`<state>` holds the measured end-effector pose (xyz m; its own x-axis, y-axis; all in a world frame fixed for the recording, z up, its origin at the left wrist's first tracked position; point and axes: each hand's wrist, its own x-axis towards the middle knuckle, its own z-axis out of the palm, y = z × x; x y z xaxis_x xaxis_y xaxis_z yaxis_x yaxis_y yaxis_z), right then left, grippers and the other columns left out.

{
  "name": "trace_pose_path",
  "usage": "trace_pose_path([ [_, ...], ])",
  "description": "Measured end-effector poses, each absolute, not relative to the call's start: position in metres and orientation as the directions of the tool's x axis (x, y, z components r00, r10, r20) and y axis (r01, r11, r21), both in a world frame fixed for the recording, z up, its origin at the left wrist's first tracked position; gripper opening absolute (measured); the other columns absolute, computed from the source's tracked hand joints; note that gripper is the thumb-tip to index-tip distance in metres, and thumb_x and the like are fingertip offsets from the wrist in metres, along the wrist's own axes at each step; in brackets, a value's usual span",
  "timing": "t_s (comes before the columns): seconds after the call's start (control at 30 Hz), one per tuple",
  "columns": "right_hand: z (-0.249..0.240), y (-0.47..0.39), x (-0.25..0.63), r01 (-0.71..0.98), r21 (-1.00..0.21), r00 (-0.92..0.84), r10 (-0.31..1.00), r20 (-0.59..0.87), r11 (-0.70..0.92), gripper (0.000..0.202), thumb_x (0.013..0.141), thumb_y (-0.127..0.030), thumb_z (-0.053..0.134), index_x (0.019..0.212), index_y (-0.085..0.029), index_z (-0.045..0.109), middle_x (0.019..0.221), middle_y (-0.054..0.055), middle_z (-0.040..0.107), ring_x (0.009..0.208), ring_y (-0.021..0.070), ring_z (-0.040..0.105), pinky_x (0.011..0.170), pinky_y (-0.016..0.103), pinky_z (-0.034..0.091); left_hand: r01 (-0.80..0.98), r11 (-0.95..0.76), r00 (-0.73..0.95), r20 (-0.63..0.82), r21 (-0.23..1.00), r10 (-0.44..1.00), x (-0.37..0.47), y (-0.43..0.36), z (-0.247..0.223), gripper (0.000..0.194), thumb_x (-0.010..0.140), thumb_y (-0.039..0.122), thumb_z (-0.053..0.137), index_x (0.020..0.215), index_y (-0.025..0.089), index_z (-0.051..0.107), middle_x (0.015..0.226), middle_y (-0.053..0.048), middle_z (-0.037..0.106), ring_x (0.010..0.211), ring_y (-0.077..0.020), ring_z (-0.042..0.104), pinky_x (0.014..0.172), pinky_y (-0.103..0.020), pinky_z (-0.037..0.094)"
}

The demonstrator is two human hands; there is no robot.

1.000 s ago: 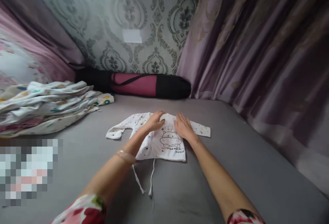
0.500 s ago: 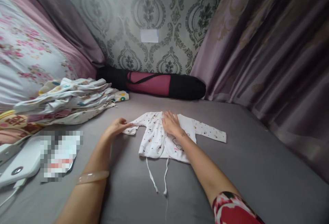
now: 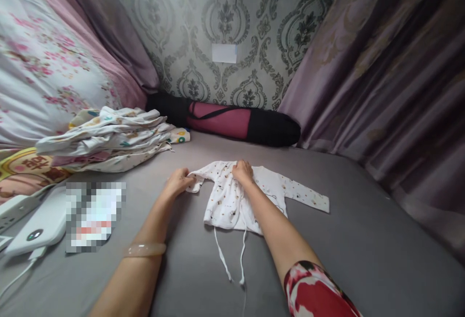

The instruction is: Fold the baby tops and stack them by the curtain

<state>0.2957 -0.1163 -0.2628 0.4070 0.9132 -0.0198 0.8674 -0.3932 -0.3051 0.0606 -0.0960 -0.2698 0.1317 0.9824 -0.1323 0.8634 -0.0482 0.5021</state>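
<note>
A small white baby shirt [image 3: 225, 205] with a scattered print lies front up on the grey bed sheet, two white ties trailing from its lower edge. My left hand [image 3: 179, 182] pinches the cuff of the sleeve on the left. At the upper front, near the neckline, my right hand [image 3: 242, 171] has its fingers curled on the cloth, which bunches a little under them; the fingertips are partly hidden. The other sleeve [image 3: 308, 197] stretches out flat to the right.
Folded printed baby clothes [image 3: 105, 135] are piled at the left by a floral pillow [image 3: 47, 60]. Nearer are a white power bank [image 3: 43, 227] with a cable, a power strip [image 3: 18, 210] and a blurred packet [image 3: 96, 215]. A black and maroon bag [image 3: 221, 118] lies along the wall.
My right hand's fingers, spread flat on the shirt before, have curled in on the cloth. My left hand stays at the sleeve cuff. The whole view has shifted slightly.
</note>
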Motion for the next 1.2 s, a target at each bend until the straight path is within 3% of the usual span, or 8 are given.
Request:
trace_pose_path([
  [0.17,-0.262,-0.125,0.29,0.893,-0.256,0.387,0.922,0.02,-0.37,0.036,0.09,-0.007,0.042,0.124,-0.01,0.054,0.123,0.021,0.06,0.113,0.025,0.059,0.09,0.032,0.043,0.927,-0.225,0.128,0.309,0.301,0.942,0.064,-0.105,-0.26,0.021,0.08,0.014,0.045,0.094,0.02,0.059,0.102,-0.009,0.064,0.1,-0.0254,0.056,0.081,-0.034,0.04],
  [0.27,-0.263,-0.128,0.287,0.92,-0.194,0.361,0.929,0.081,-0.341,0.037,0.088,-0.002,0.04,0.122,-0.01,0.054,0.124,0.02,0.058,0.114,0.0258,0.056,0.091,0.034,0.041,0.96,-0.219,0.132,0.41,0.174,0.902,0.06,-0.109,-0.258,0.026,0.077,0.008,0.046,0.092,0.02,0.063,0.111,-0.012,0.06,0.109,-0.0297,0.051,0.091,-0.041,0.036],
  [0.43,-0.26,-0.128,0.284,0.967,-0.101,0.249,0.95,0.186,-0.234,0.034,0.087,-0.003,0.042,0.115,-0.011,0.059,0.123,0.019,0.056,0.113,0.0286,0.05,0.093,0.037,0.037,0.954,-0.212,0.174,0.184,0.212,0.967,0.049,-0.103,-0.272,0.029,0.078,0.007,0.044,0.088,0.022,0.066,0.11,-0.012,0.063,0.109,-0.0319,0.052,0.092,-0.047,0.037],
  [0.6,-0.265,-0.13,0.277,0.981,-0.174,0.106,0.984,0.144,-0.08,0.039,0.091,-0.006,0.032,0.117,-0.012,0.06,0.121,0.016,0.06,0.114,0.0254,0.051,0.096,0.033,0.037,0.899,0.053,-0.121,0.129,0.436,0.984,0.041,-0.087,-0.274,0.038,0.087,0.014,0.036,0.117,0.015,0.058,0.119,-0.018,0.061,0.11,-0.0276,0.058,0.088,-0.037,0.044],
  [0.7,-0.275,-0.133,0.274,0.972,-0.226,0.084,0.992,0.091,-0.062,0.041,0.096,-0.016,0.031,0.129,-0.006,0.054,0.134,0.018,0.055,0.125,0.0251,0.046,0.105,0.031,0.031,0.879,0.16,-0.178,-0.001,0.448,0.984,0.04,-0.079,-0.267,0.034,0.092,0.034,0.039,0.105,0.014,0.063,0.108,-0.019,0.066,0.103,-0.0296,0.062,0.083,-0.036,0.045],
  [0.8,-0.286,-0.135,0.274,0.973,-0.224,0.072,0.996,0.057,-0.058,0.054,0.099,-0.029,0.029,0.144,-0.001,0.038,0.153,0.019,0.036,0.141,0.0272,0.029,0.115,0.037,0.019,0.864,0.192,-0.122,-0.176,0.465,0.977,0.039,-0.07,-0.258,0.032,0.086,0.044,0.05,0.087,0.015,0.066,0.088,-0.014,0.068,0.089,-0.028,0.064,0.073,-0.033,0.045],
  [0.97,-0.29,-0.136,0.277,0.979,-0.203,0.03,1.0,0.01,-0.027,0.063,0.1,-0.04,0.025,0.15,-0.002,0.028,0.158,0.017,0.023,0.147,0.0275,0.017,0.118,0.042,0.01,0.839,0.205,-0.052,-0.301,0.503,0.952,0.035,-0.059,-0.245,0.02,0.072,0.032,0.066,0.061,0.015,0.06,0.055,-0.002,0.055,0.06,-0.017,0.056,0.055,-0.025,0.038],
  [1.2,-0.287,-0.138,0.275,0.978,-0.207,0.035,0.999,-0.011,-0.036,0.062,0.101,-0.041,0.022,0.152,-0.008,0.027,0.16,0.015,0.02,0.148,0.0261,0.014,0.118,0.042,0.007,0.798,0.182,0.028,-0.339,0.574,0.941,0.031,-0.058,-0.233,0.012,0.064,0.022,0.068,0.063,0.016,0.058,0.047,0.003,0.048,0.049,-0.0122,0.047,0.048,-0.023,0.033],
])
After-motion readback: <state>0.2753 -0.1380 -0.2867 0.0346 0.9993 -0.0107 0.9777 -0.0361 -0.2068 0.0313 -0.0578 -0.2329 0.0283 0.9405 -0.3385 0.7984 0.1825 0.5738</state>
